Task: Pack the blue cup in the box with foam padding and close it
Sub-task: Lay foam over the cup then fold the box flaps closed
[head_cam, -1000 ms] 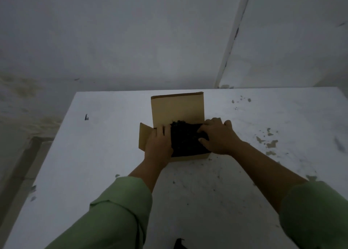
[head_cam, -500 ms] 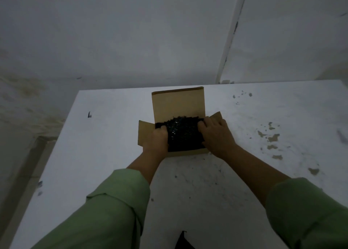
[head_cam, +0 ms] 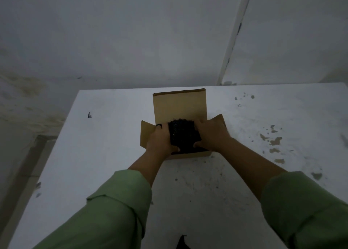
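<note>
A small dark pointed object [head_cam: 182, 242] is cut off at the near edge of the frame; what it is cannot be told. Two loose light-green fabric sleeves [head_cam: 116, 207] are seen reaching forward, forearms bare past the cuffs. The white table [head_cam: 105, 154] is matte and flat, its paint chipped into tan flecks on the right side [head_cam: 275, 141], with fine dark specks scattered in front of the box. A brown cardboard box [head_cam: 190, 155] is set near the table's middle, top open: a rectangular back flap [head_cam: 179, 105] is stood upright, a left side flap [head_cam: 146, 135] is splayed outward and a right side flap [head_cam: 219, 118] is angled out behind the right hand. A block of black foam padding [head_cam: 183, 135], rough and glossy-pebbled in texture, is lodged in the box opening and is gripped from both sides. The left hand [head_cam: 162, 141] is curled round the foam's left edge, thumb at the near side; a dark ring is worn on one finger. The right hand [head_cam: 211, 133] is curled over the foam's right edge, thumb tucked at the near corner. The blue cup cannot be seen. A small dark mark [head_cam: 89, 114] is seen far left on the table. Beyond, a dull grey-white wall [head_cam: 131, 32] with stains at left and a vertical white pipe or trim [head_cam: 233, 37] are seen.
</note>
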